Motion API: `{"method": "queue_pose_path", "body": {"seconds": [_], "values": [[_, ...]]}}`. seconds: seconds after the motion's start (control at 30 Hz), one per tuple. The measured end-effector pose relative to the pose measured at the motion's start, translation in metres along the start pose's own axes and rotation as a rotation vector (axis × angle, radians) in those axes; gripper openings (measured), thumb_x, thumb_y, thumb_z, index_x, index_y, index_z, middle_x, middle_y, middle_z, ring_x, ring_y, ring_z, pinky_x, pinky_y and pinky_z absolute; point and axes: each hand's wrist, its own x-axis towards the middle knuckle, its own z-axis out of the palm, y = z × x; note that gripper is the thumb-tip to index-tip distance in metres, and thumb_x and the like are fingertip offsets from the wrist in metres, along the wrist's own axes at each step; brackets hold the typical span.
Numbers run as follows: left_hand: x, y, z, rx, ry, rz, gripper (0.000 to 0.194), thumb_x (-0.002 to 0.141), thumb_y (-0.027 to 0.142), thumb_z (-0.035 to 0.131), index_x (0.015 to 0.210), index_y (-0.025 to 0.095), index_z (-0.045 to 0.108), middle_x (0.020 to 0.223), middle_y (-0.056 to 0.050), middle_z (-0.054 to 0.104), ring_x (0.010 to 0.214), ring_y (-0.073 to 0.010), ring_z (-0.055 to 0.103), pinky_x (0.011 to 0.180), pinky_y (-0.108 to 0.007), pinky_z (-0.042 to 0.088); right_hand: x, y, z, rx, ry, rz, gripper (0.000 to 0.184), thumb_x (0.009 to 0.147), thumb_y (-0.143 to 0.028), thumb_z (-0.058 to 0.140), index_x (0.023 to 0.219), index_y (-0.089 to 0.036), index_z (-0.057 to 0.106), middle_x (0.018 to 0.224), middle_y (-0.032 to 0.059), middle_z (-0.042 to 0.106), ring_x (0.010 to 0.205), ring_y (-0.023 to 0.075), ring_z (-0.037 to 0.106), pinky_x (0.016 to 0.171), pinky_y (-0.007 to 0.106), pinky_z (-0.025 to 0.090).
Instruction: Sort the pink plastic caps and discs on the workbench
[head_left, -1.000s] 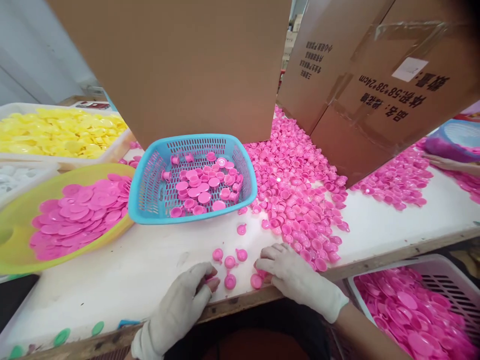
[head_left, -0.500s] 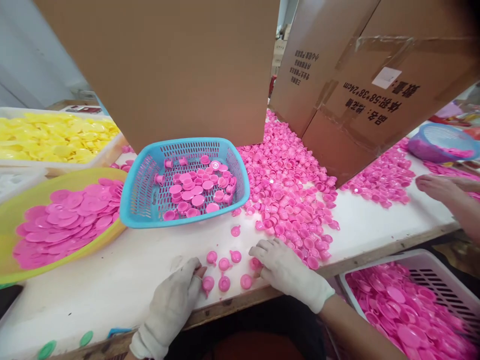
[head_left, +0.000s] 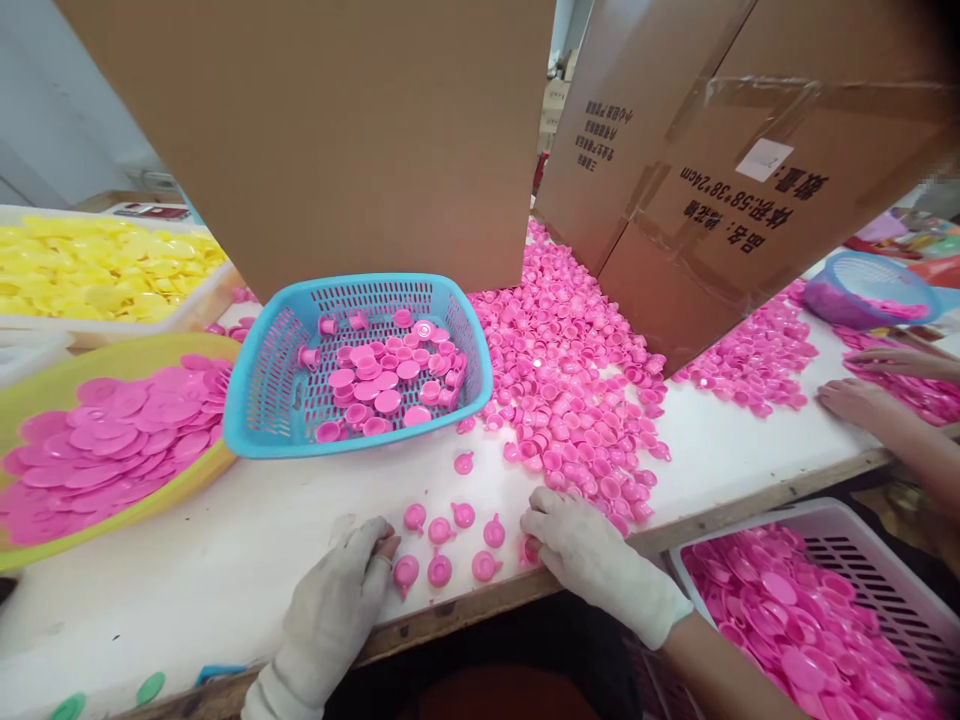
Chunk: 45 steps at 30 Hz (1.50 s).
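A loose group of small pink toy cups [head_left: 439, 571], each with a handle, lies on the white tabletop between my hands. My left hand [head_left: 337, 590], in a whitish glove with bare fingertips showing, rests at the left of the group. Its fingers are drawn together beside the nearest cup, and their inner side is hidden. My right hand [head_left: 589, 545], gloved too, has its fingertips closed round another pink toy cup [head_left: 529, 550] near the table edge. Beyond my right hand spreads a big heap of such cups [head_left: 570, 400].
A blue basket [head_left: 360, 445] holds pink pieces, beside a yellow basin [head_left: 214, 465] of pink discs. Tall cartons [head_left: 337, 130] stand behind. Yellow pieces [head_left: 105, 265] fill a tray. A white crate [head_left: 847, 520] sits low at right. Another person's hands [head_left: 855, 400] are at far right.
My right hand has left one cup standing in the group and moved slightly right, onto another cup. My left hand stays beside the group. The view has shifted a little.
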Motion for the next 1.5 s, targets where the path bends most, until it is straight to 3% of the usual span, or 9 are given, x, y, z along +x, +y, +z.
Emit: {"method": "queue_pose_path", "body": {"seconds": [0.1,0.33,0.53,0.7,0.87,1.03,1.17,1.3,1.5], "values": [[-0.01,0.026,0.0,-0.274,0.028,-0.018,0.023,0.085,0.04,0.045,0.092,0.022,0.058,0.087,-0.004,0.063,0.077,-0.0172,0.06,0.07,-0.027,0.047,0.0,-0.009,0.003,0.156,0.125,-0.065,0.01,0.085,-0.014,0.047,0.084,-0.019,0.054,0.082,0.0011,0.054,0.073,0.0143,0.05,0.067,0.027,0.035],[-0.006,0.086,0.002,-0.874,-0.479,-0.062,0.021,0.084,0.036,0.051,0.093,0.017,0.054,0.073,0.0,0.058,0.059,-0.0113,0.052,0.053,-0.021,0.042,0.008,-0.031,-0.002,0.297,0.209,-0.3,0.018,0.082,-0.006,0.047,0.092,-0.019,0.054,0.084,0.001,0.057,0.076,0.0143,0.05,0.069,0.026,0.039],[0.034,0.061,-0.001,-0.133,-0.003,0.236,0.012,0.082,0.024,0.052,0.092,0.02,0.058,0.088,-0.003,0.059,0.078,-0.0171,0.055,0.071,-0.029,0.044,0.053,0.013,-0.004,-0.033,0.324,-0.114,0.023,0.084,-0.01,0.049,0.102,-0.02,0.059,0.104,0.0084,0.058,0.099,0.0234,0.048,0.085,0.038,0.036],[0.064,0.046,0.01,0.233,-0.074,0.404,0.017,0.082,0.011,0.047,0.093,0.019,0.058,0.087,-0.005,0.056,0.08,-0.0196,0.054,0.072,-0.033,0.046,0.069,0.027,0.007,-0.106,0.231,-0.017,0.021,0.081,-0.009,0.054,0.097,-0.02,0.062,0.097,0.0084,0.06,0.094,0.0241,0.05,0.082,0.039,0.035],[0.06,0.04,0.027,0.212,-0.001,0.405,0.017,0.087,0.019,0.045,0.098,0.018,0.058,0.104,-0.009,0.056,0.091,-0.0216,0.053,0.082,-0.038,0.046,0.054,0.008,0.021,0.386,0.356,-0.103,0.016,0.084,-0.008,0.05,0.095,-0.019,0.056,0.094,0.0024,0.062,0.09,0.0146,0.054,0.082,0.028,0.039],[0.062,0.045,0.033,0.218,0.014,0.635,0.037,0.082,0.016,0.051,0.119,0.02,0.052,0.129,-0.007,0.05,0.121,-0.0265,0.041,0.103,-0.048,0.033,0.057,0.007,0.016,0.394,0.327,-0.216,0.007,0.081,-0.014,0.056,0.086,-0.019,0.057,0.091,0.0023,0.062,0.09,0.0164,0.054,0.085,0.032,0.039],[0.063,0.049,0.038,0.191,-0.007,0.695,0.028,0.084,0.016,0.049,0.11,0.019,0.057,0.123,-0.006,0.056,0.12,-0.0247,0.044,0.104,-0.048,0.033,0.087,0.023,0.01,0.29,0.453,-0.083,0.021,0.084,-0.009,0.045,0.098,-0.018,0.058,0.103,0.0073,0.059,0.096,0.0182,0.053,0.084,0.031,0.042],[0.06,0.045,0.037,0.137,0.064,0.734,0.032,0.083,0.013,0.048,0.115,0.017,0.054,0.12,-0.007,0.058,0.116,-0.0244,0.047,0.101,-0.046,0.037,0.111,0.031,0.005,0.149,0.337,0.103,0.025,0.084,-0.008,0.042,0.098,-0.016,0.061,0.107,0.0122,0.057,0.092,0.0205,0.053,0.08,0.032,0.042],[0.062,0.042,0.032,0.122,0.164,0.689,0.033,0.084,0.011,0.044,0.115,0.014,0.052,0.122,-0.011,0.055,0.116,-0.0238,0.046,0.099,-0.042,0.039,0.099,0.026,-0.009,0.285,0.166,0.017,0.021,0.084,-0.007,0.042,0.084,-0.017,0.06,0.083,0.0009,0.062,0.078,0.0112,0.056,0.07,0.02,0.041]]}}
